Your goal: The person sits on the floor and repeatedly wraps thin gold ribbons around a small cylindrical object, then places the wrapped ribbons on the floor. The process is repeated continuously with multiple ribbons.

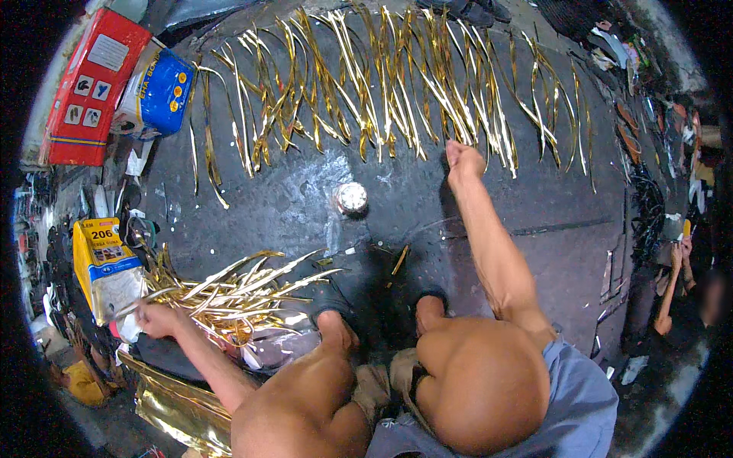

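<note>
Many shiny gold strips (374,91) lie side by side in a long row across the far part of the dark work surface. At the near edge of that row my right hand (464,160) is closed in a pinch on the lower end of a gold strip. A loose pile of more gold strips (237,294) lies at the near left. My left hand (158,319) is at the left end of this pile, its fingers curled together next to a yellow tin (103,244). What those fingers hold, if anything, I cannot make out.
A round, pale-topped container (352,198) stands mid-surface. At the far left are a red box (95,88) and a blue tin (159,95). A gold sheet (179,397) lies by my left leg. Another person's arms (672,286) show at the right, beyond scattered clutter.
</note>
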Available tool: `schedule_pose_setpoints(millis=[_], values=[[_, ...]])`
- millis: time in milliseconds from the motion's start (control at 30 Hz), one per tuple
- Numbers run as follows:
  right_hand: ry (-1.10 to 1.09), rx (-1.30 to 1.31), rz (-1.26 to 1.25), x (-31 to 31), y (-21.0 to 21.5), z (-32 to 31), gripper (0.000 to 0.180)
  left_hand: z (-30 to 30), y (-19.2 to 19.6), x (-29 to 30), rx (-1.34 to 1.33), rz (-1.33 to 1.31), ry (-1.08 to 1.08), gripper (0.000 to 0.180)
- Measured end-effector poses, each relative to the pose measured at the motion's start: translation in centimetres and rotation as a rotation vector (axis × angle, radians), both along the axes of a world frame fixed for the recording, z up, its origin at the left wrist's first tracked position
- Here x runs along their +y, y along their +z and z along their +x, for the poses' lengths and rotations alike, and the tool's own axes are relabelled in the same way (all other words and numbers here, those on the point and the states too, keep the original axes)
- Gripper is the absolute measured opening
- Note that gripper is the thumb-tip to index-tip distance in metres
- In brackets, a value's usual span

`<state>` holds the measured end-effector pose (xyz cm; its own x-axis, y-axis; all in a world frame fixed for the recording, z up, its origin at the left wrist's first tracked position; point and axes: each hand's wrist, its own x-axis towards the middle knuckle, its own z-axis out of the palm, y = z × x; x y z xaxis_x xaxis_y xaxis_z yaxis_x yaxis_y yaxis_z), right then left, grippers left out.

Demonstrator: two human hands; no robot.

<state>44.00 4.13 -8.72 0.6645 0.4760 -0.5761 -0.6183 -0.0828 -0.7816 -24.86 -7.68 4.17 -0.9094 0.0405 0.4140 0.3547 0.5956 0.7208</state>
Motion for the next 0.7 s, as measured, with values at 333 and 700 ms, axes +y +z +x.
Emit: schedule_pose_setpoints(millis=[333, 700], values=[[1.303, -1.191, 0.288, -6.0, 8.6, -18.5, 0.079, 18.4, 1.6, 5.9, -0.5, -0.284, -1.277, 0.028], [0.783, -0.568, 0.313, -4.9, 9.2, -19.0, 0.063, 27.5, -6.0, 6.4, -1.323, -0.358, -1.38, 0.038]])
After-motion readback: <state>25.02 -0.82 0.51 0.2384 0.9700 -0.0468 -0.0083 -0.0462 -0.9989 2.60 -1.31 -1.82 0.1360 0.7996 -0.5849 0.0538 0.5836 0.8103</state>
